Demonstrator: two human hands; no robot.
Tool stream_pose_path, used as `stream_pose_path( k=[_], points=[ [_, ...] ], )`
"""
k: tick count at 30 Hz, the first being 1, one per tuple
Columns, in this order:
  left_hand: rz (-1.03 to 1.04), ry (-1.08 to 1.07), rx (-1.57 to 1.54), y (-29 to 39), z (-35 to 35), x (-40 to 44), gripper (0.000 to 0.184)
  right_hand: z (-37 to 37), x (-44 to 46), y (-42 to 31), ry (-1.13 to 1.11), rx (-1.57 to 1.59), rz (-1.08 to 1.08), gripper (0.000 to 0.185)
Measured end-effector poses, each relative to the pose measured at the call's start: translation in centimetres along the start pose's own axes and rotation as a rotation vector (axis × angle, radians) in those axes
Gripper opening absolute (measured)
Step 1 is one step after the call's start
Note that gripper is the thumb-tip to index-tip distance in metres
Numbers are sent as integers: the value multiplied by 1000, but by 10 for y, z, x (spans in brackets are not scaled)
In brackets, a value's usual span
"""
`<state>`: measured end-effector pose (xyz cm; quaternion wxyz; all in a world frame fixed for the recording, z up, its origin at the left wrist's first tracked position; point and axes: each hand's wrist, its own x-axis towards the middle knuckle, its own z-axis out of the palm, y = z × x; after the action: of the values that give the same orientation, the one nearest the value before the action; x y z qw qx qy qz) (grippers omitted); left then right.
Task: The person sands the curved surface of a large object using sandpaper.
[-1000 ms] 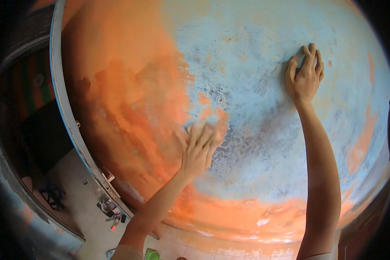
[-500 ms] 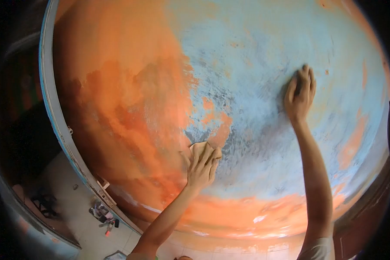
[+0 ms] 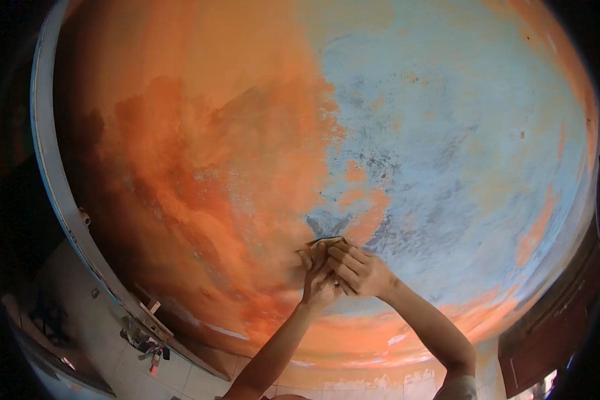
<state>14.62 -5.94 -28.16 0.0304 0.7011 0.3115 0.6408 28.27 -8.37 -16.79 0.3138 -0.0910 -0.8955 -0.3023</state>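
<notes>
A wall [image 3: 247,167] fills most of the view, orange on the left and along the bottom, worn light blue on the right. Low in the middle, my left hand [image 3: 321,279] has its fingers closed on a thin tan sheet [image 3: 333,241], whose edge shows above the fingertips. Beside it, my right hand [image 3: 360,268] meets the left one, its fingers closed on the same sheet. The hands overlap, and part of the sheet is hidden behind the fingers.
On the left runs a grey frame edge [image 3: 47,153] with a blue outer rim. Several small items [image 3: 147,347] lie on the tiled floor [image 3: 190,380] at the lower left. A dark brown panel [image 3: 547,347] stands at the lower right.
My right hand has come down and left from the blue part of the wall to my left hand, and now grips the sheet too. The view has shifted somewhat.
</notes>
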Motion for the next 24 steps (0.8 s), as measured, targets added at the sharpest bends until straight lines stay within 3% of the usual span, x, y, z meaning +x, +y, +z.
stream_pose_path(
  k=[2,6,9,11,12,14,15,16,18,19,21,23,24],
  points=[
    [234,109,-20,-6,-1,1,22,8,-6,2,-15,-22,-37,38],
    [298,78,35,-12,-11,-1,19,18,-16,-8,-36,-65,27,45],
    [442,253,236,-15,-13,-15,20,12,-7,-8,-87,-76,79,53],
    [157,394,179,-11,-13,-29,38,8,-7,-3,-191,-77,120,59],
    [166,398,177,-10,-7,-32,38,7,-8,7,-186,-86,117,59],
    [-89,521,302,-5,5,-44,68,0,-2,29,-223,-220,7,64],
    [-156,408,326,0,6,-52,99,-13,4,37,-140,-282,36,65],
    [-150,418,325,9,9,-56,99,-32,18,48,-108,-311,89,64],
    [-372,260,274,23,19,-63,118,-66,46,71,-75,-340,136,64],
    [-370,264,275,19,24,-68,118,-80,58,80,23,-469,206,63],
    [-559,117,202,10,29,-77,133,-78,56,87,121,-594,281,62],
    [-531,99,248,8,28,-77,135,-53,40,82,123,-396,202,60],
    [-505,85,290,7,27,-78,137,-47,36,66,-81,-549,55,60]
  ],
)
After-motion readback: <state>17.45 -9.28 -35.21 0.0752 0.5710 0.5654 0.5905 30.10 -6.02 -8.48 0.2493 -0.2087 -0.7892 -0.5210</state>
